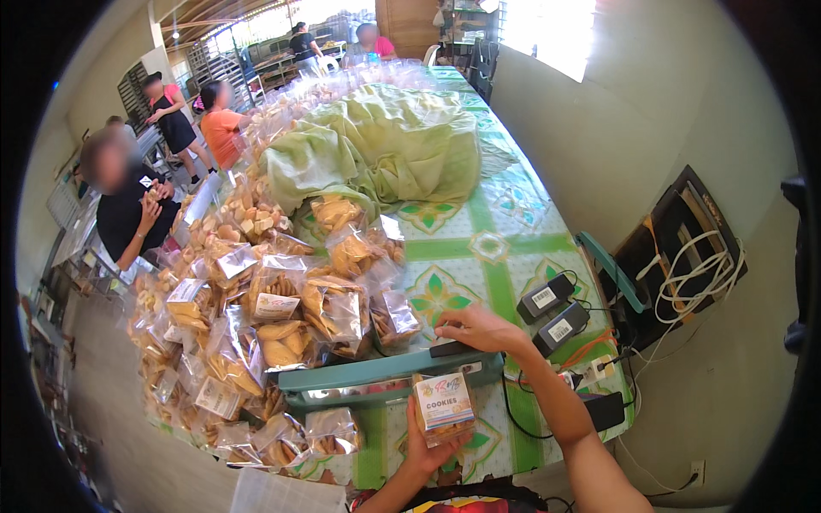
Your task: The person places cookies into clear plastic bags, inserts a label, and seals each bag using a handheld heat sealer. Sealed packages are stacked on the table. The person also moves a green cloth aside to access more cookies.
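Note:
My left hand (431, 449) holds a clear plastic bag of cookies (444, 410) from below and the side, its printed label facing up. The bag's top end is at the front edge of a teal impulse sealer (359, 376), whose long arm lies across the table. My right hand (478, 328) is over the black handle (452, 349) at the sealer's right end, wrist bent and fingers curled. Whether those fingertips pinch anything is not visible. Several filled cookie bags (337, 311) are heaped just behind and left of the sealer.
Black power adapters (561, 328), a power strip (593, 372) and cords lie at the right edge. A green cloth (385, 144) covers part of the table (513, 256). A black chair (689, 237) with coiled cable stands by the wall. A person (131, 199) works across the table; others are farther back.

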`<state>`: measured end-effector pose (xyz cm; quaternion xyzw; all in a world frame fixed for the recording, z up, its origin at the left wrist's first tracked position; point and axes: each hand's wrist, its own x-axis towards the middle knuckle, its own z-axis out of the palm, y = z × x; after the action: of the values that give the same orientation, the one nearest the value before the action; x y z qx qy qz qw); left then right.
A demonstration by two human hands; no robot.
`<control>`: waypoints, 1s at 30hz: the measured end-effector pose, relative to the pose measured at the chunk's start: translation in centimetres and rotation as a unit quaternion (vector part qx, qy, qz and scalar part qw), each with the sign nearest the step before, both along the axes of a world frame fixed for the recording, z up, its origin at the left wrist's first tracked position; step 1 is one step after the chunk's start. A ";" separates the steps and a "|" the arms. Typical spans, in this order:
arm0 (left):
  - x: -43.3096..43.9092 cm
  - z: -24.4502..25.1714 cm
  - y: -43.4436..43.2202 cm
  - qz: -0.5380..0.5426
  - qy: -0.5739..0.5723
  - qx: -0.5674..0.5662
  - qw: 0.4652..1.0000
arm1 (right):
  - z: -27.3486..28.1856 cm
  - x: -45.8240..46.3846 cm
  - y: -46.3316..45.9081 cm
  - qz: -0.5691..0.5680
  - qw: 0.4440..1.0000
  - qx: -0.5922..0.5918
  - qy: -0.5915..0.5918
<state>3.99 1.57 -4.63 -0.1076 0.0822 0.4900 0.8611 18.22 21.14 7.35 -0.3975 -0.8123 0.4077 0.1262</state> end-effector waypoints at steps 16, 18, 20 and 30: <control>-0.4 0.4 -0.7 -0.013 0.141 0.065 0.988 | 7.4 -1.5 -6.9 -0.060 0.867 0.469 0.154; -0.5 1.0 -1.4 -0.012 0.197 0.057 0.979 | 8.2 -1.9 -8.4 -0.024 0.878 0.451 0.161; -0.8 1.4 -2.1 -0.016 0.234 0.043 0.971 | 8.2 -1.9 -10.3 0.011 0.898 0.413 0.155; -4.2 -1.2 -2.4 -0.078 0.257 0.198 0.943 | 7.7 -0.3 -13.6 0.004 0.981 0.159 0.113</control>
<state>-0.23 -0.84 -5.82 0.2010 0.2099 0.4389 0.8502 17.93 7.51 15.08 -0.3207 -0.8487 0.3162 0.2772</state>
